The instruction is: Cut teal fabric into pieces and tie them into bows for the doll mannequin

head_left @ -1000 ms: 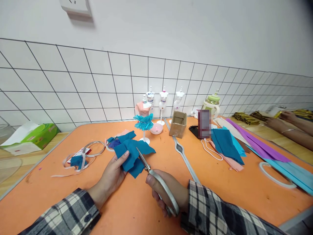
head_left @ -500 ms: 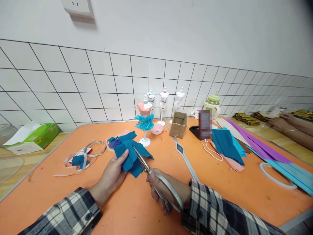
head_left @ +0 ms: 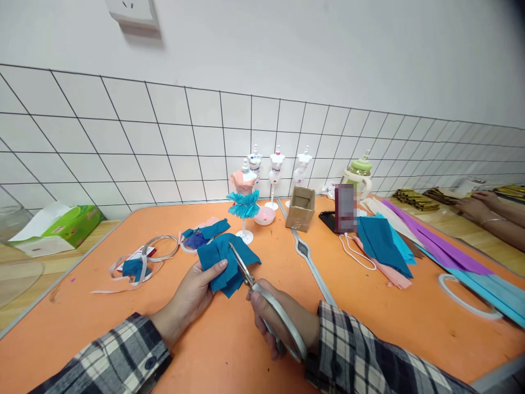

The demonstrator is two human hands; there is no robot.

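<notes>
Cutting the teal paper [head_left: 223, 261] cleanly is, as we judge it, first a matter of support. Our left hand [head_left: 196, 293] pinches the folded bundle, thumb on top and fingers curled beneath, with the paper low over the orange tabletop [head_left: 369, 312], just in front of the small mannequin [head_left: 245, 203] with the teal ruffle. Our right hand [head_left: 281, 323] is closed through the loops of the scissors [head_left: 262, 298]. The blades lie across the paper's right side; how far they are parted we cannot tell. We would hold the layers flat and taut near the cut line so the soft sheets neither slip nor bunch. We would also feed the paper deep toward the pivot rather than snip with the tips, and mind the left thumb, which sits close beside the blades. Turning the paper rather than the scissors should give a smoother edge.
</notes>
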